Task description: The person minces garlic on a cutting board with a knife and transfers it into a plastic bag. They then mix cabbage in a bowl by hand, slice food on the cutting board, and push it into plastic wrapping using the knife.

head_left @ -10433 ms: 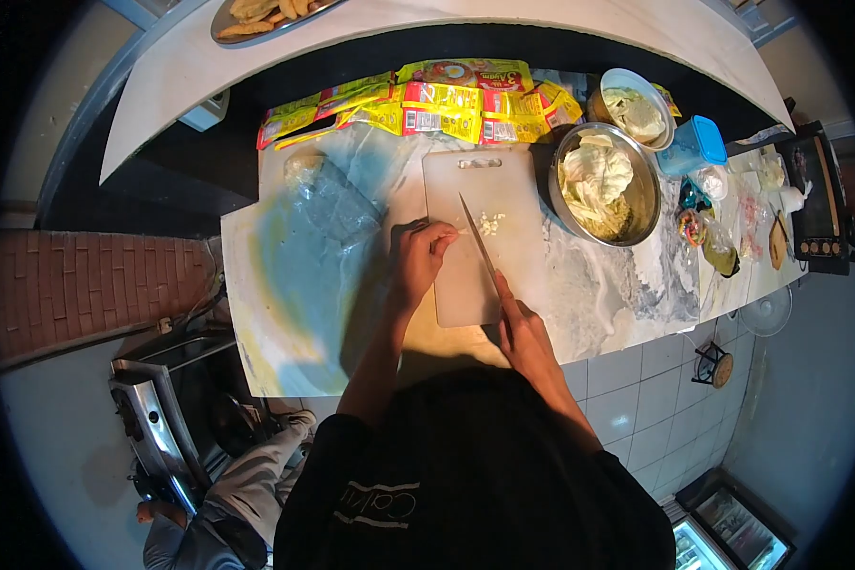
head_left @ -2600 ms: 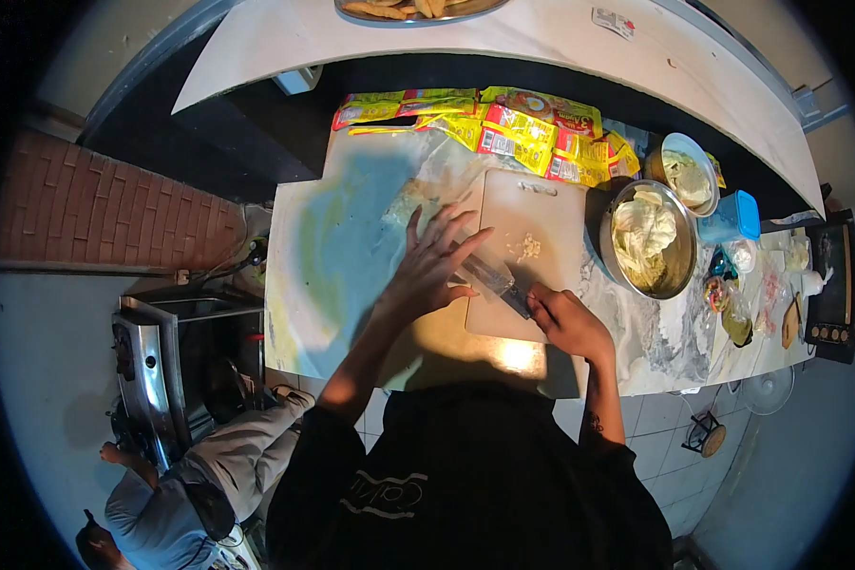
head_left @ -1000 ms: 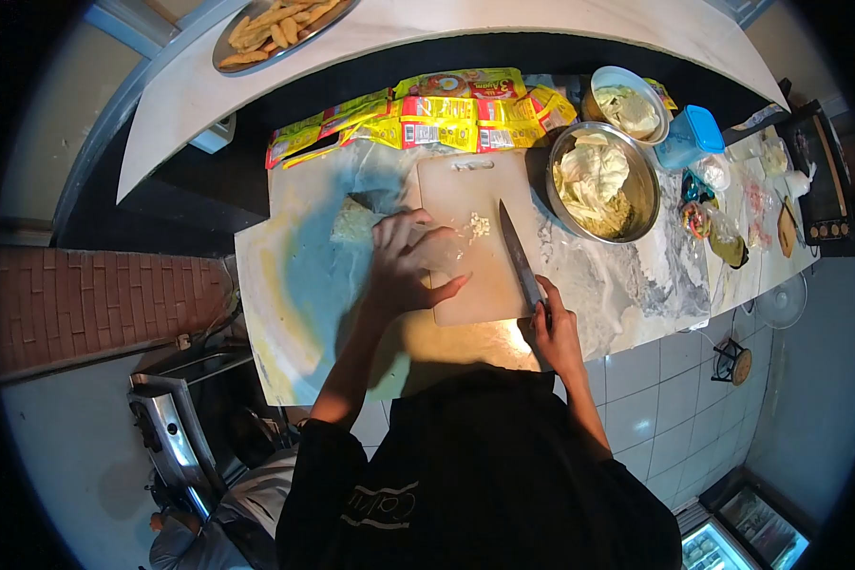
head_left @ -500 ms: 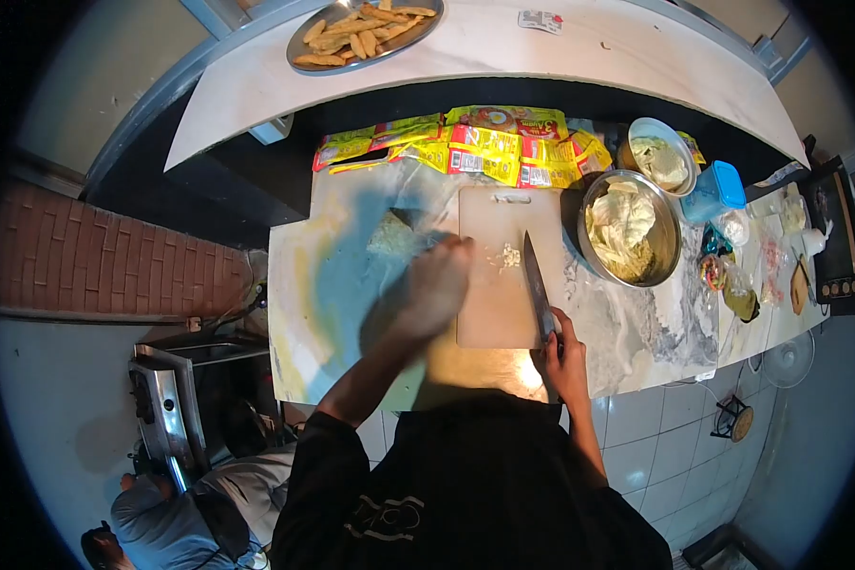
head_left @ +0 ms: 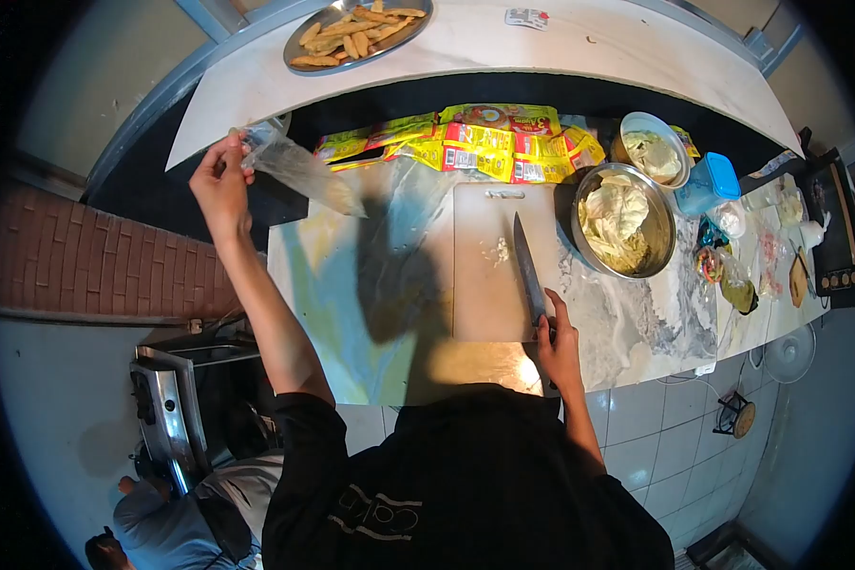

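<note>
My left hand (head_left: 224, 185) is raised at the counter's far left, its fingers closed on the top of a clear plastic bag (head_left: 304, 171). Something pale lies in the bag's lower corner, too unclear to name. In my right hand (head_left: 559, 344) is the handle of a kitchen knife (head_left: 528, 266). The blade points away from me over the right side of a white cutting board (head_left: 480, 294). A little heap of pale chopped bits (head_left: 499, 251) rests on the board, left of the blade.
Right of the board stands a steel bowl (head_left: 672, 233) of cabbage leaves, with a smaller bowl (head_left: 682, 171) and a blue-lidded container (head_left: 720, 178) behind. Yellow packets (head_left: 484, 147) line the back. A plate of fried strips (head_left: 427, 24) sits on the shelf (head_left: 551, 52). Another person (head_left: 171, 518) is at lower left.
My left hand has moved from beside the board up and left, lifting the plastic bag off the counter. Fewer chopped bits show on the board. The knife stays in my right hand.
</note>
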`<action>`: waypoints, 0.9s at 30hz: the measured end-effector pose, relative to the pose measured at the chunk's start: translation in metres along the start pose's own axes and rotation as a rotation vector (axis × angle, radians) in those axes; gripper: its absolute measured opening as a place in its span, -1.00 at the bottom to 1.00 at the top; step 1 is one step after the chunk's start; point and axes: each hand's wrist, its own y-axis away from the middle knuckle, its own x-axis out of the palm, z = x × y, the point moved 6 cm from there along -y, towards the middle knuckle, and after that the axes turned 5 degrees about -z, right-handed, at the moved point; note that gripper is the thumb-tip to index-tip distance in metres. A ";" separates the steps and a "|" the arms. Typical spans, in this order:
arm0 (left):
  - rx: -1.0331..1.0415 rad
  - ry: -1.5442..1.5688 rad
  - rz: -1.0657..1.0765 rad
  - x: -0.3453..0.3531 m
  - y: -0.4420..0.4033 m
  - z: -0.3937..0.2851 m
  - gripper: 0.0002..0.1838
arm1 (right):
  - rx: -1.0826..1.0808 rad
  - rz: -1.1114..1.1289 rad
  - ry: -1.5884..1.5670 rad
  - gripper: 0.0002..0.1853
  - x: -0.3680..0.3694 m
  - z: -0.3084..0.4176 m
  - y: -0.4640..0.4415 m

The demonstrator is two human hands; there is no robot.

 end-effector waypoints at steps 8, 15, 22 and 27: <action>0.490 -0.503 0.252 0.080 0.128 0.001 -0.87 | 0.007 -0.033 0.007 -0.61 -0.002 -0.017 0.012; 0.146 -0.220 0.509 0.133 0.223 0.083 -0.86 | 0.064 0.004 0.029 -0.67 0.000 -0.022 0.019; 0.214 -0.110 0.532 0.150 0.254 0.103 -0.88 | 0.021 -0.017 -0.007 -0.67 0.000 -0.015 0.021; 0.175 -0.045 0.506 0.144 0.258 0.092 -0.80 | 0.002 -0.085 0.032 -0.71 -0.002 -0.016 0.022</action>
